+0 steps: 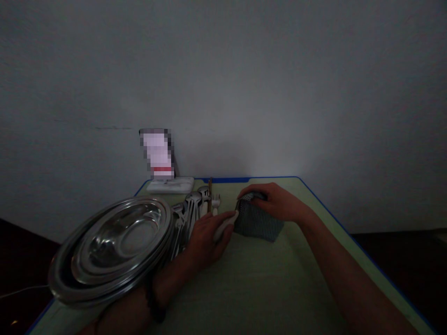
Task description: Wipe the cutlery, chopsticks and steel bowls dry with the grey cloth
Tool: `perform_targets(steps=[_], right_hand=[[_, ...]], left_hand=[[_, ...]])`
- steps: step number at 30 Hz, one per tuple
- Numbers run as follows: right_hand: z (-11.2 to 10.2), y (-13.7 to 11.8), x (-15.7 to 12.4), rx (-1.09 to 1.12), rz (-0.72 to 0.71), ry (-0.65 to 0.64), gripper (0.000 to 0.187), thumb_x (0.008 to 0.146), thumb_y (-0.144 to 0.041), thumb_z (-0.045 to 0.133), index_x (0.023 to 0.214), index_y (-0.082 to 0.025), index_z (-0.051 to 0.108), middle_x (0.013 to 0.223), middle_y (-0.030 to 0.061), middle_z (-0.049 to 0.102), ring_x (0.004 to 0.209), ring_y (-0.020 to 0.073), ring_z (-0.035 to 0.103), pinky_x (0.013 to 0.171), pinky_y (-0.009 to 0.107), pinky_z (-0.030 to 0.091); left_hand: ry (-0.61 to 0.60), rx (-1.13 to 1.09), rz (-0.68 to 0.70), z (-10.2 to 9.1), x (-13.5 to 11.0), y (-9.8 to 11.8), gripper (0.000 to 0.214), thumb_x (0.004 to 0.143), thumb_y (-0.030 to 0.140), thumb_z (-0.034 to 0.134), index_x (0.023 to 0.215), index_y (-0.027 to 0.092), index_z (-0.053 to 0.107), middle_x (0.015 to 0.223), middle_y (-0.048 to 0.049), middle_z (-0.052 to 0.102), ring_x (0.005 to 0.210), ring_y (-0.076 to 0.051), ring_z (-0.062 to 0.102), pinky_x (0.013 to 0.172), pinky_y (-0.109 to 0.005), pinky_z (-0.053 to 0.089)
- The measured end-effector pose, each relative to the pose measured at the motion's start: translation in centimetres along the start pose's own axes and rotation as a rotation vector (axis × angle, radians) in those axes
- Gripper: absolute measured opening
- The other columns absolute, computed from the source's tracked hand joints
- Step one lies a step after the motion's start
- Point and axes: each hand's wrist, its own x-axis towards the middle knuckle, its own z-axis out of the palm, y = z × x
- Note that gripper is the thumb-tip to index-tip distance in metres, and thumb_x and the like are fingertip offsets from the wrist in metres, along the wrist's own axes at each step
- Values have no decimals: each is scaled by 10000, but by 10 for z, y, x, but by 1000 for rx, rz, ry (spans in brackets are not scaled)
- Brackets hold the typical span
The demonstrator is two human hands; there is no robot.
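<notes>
My left hand (209,235), with a dark bracelet at the wrist, is closed around a piece of cutlery with a pale handle (225,224). The head of that piece is hidden, so I cannot tell its kind. My right hand (263,197) grips a grey-green checked cloth (260,223), its fingers folding the upper part over the far end of the cutlery. The cloth's lower part hangs down to the table. Beside my left hand lies a fork with a pale handle (215,202), next to a pair of chopsticks (210,190).
Stacked steel basins (122,242) take up the left of the green, blue-edged table (265,288). Several metal spoons and forks (192,204) lie between the basins and my left hand. Behind them a phone (159,151) stands on a white base (171,185) near the wall.
</notes>
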Motion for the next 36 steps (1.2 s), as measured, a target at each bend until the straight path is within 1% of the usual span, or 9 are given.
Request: perform_targets(steps=[5,10,13,18,22,27,30,33,36], right_hand=[[0,1,0,13,-6,-4,293,787,-109,458,990,-216,640,986,13,684,918,141,615,836,290,443],[0,3,1,-9,16,-3,238,792,-150,504,971,-216,645,938,10,692,854,140,622,777,274,450],[0,1,1,-13,26,0,236,793,-153,507,975,-212,645,942,13,692,861,141,622,780,271,447],[-1,0,0,18,-7,0,306,784,-89,460,1006,-216,627,992,12,677,920,138,609,830,277,439],[-2,0,-1,71,-22,-11,379,770,-42,402,1033,-219,608,1032,18,663,966,146,596,874,312,432],[-1,0,1,111,-17,-1,392,765,-32,366,1008,-217,611,1006,17,664,961,142,594,886,319,424],[1,2,2,87,17,67,301,793,-97,419,999,-212,607,960,19,663,898,145,595,830,303,438],[5,3,3,47,60,141,210,797,-241,537,996,-200,589,927,28,655,835,152,585,760,287,442],[9,3,4,87,91,118,197,775,-336,593,911,-196,613,851,15,657,780,148,581,696,266,436]], left_hand=[[-6,15,4,0,-1,1,260,847,217,485,1094,179,558,901,-72,711,745,-166,659,681,-289,511],[5,15,2,-1,0,3,239,848,200,484,1070,163,564,904,-78,713,768,-168,663,702,-289,516],[5,18,0,-1,1,2,238,844,205,490,1067,164,565,899,-76,713,763,-170,662,691,-287,519],[7,12,-9,0,-1,0,226,847,212,492,1061,174,551,915,-73,706,781,-165,658,704,-284,519],[19,-9,-50,3,-3,-2,209,842,231,502,1041,189,550,897,-64,701,792,-165,655,717,-294,519],[17,-20,-68,3,-3,-3,196,835,243,506,1017,195,561,851,-55,700,753,-167,657,683,-293,524],[19,-42,-73,4,-3,-3,209,827,223,504,1026,196,560,889,-62,701,784,-170,660,712,-296,526],[15,-51,-111,4,-4,-3,239,823,215,501,1055,190,551,923,-79,700,812,-174,662,731,-293,526],[7,-47,-106,4,-6,-4,257,827,230,498,1077,189,542,944,-84,698,832,-177,662,749,-302,529]])
